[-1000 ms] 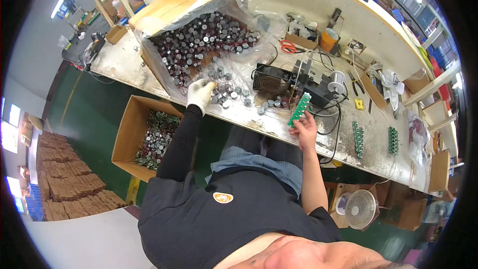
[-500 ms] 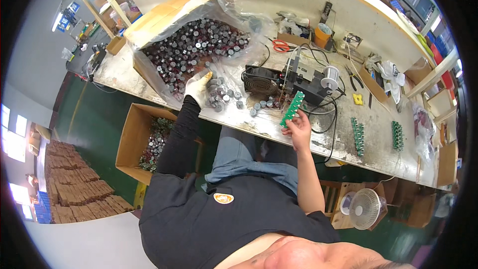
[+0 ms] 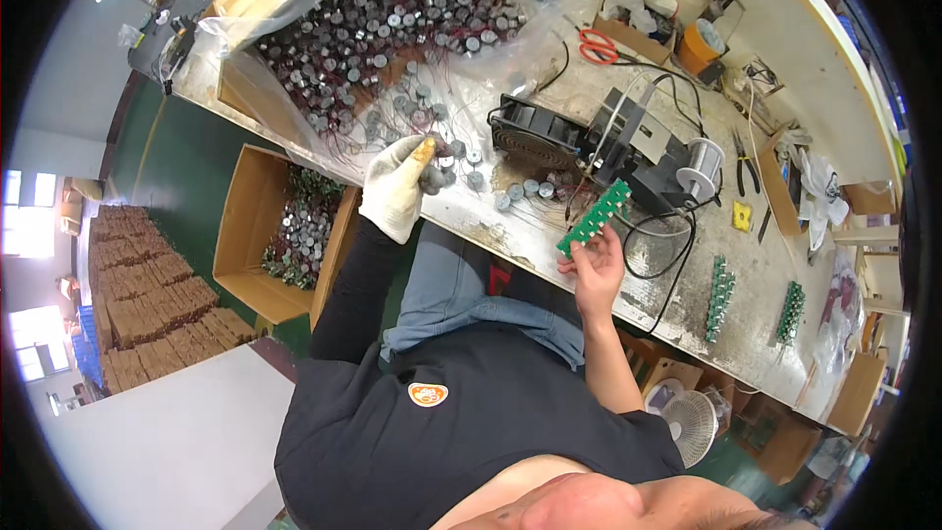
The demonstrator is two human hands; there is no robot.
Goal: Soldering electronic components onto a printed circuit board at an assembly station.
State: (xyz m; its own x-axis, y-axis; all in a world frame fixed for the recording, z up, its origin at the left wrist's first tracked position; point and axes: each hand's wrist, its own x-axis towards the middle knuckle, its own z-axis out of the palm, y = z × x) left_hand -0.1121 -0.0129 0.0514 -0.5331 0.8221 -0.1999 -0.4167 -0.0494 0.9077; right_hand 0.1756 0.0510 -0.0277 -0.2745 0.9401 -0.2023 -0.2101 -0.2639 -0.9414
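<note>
My left hand (image 3: pixel 394 186), in a white glove with a stained fingertip, is closed at the front of a loose heap of small round metal parts with thin wires (image 3: pixel 422 103). Its thumb and fingers pinch one or more of these parts, partly hidden by the glove. My bare right hand (image 3: pixel 597 270) grips the lower end of a green circuit board strip (image 3: pixel 595 219), tilted up over the table's front edge. Several more round parts (image 3: pixel 530 188) lie on the table between my hands, in front of a black fan (image 3: pixel 535 132).
A black device with a solder wire spool (image 3: pixel 700 169) stands behind the board, its cables looping forward. To the right lie populated green boards (image 3: pixel 720 299), a yellow sponge (image 3: pixel 743 216) and pliers (image 3: pixel 748 167). Red-handled scissors (image 3: pixel 597 46) lie behind. A cardboard box (image 3: pixel 240 236) stands below left.
My left hand has drawn back from the heap toward the table's front edge, fingers now pinched. The right hand still holds the board, and the whole view has shifted.
</note>
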